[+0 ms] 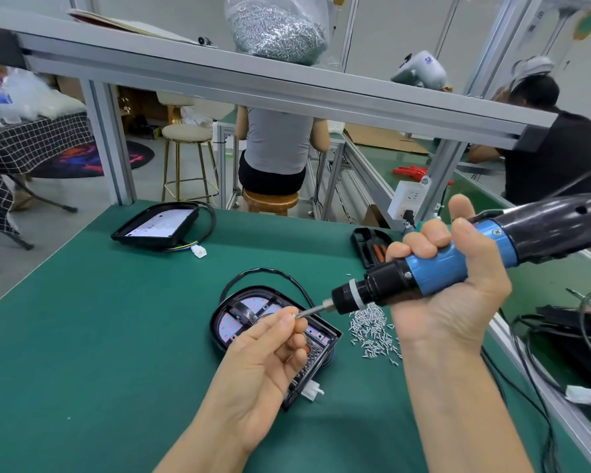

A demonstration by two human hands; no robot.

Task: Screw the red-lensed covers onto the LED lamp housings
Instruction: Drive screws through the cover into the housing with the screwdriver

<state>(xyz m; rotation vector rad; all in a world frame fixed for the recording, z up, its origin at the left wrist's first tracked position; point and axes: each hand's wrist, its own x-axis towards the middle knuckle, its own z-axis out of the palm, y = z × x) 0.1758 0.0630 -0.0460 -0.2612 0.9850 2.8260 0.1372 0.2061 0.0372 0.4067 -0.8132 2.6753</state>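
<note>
Green matting covers the tabletop, and on it, right under my hands, lies the lamp housing I'm working on, its red-dotted LED board showing through the cover. My left hand pinches a small screw at the tip of the electric screwdriver; my right hand is wrapped tight round its blue grip. So I judge I'm only loading a screw: none looks driven that I can confirm, and my hand hides much of the housing.

A second housing sits at the far left, well apart, with no red cover that I can see, so that one is left to do. Loose screws lie heaped just right of the near housing.

Beyond the tabletop stand an aluminium frame shelf with a bag of screws, stools, and two people seated at other benches.
</note>
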